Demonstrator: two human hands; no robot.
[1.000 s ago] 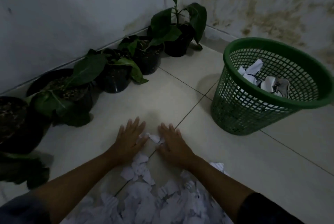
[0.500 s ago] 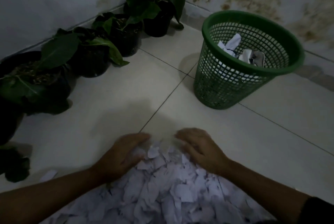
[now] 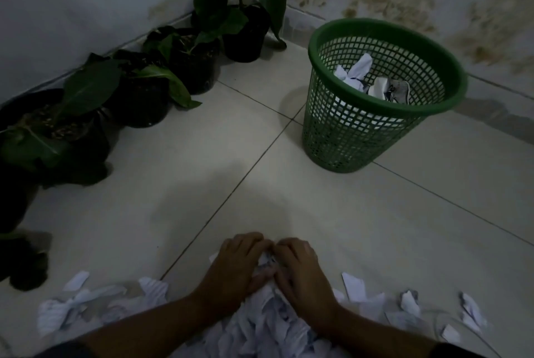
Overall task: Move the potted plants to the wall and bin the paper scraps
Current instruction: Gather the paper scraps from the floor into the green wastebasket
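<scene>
A heap of white paper scraps (image 3: 268, 320) lies on the tiled floor at the bottom of the head view. My left hand (image 3: 234, 265) and my right hand (image 3: 300, 271) are side by side on top of the heap, fingers curled round a bunch of scraps between them. A green mesh bin (image 3: 384, 115) stands upright at the right, with some paper inside. Several potted plants (image 3: 138, 92) in black pots stand in a row along the left wall, up to the corner pot (image 3: 245, 37).
Loose scraps (image 3: 352, 285) are scattered right and left of the heap. Another dark pot (image 3: 17, 198) sits at the far left edge. Stained walls meet in the corner behind the plants. Bare tiles lie between my hands and the bin.
Both hands have raked the scraps back toward me and come together, now curling round a bunch of paper. The view has shifted with my head.
</scene>
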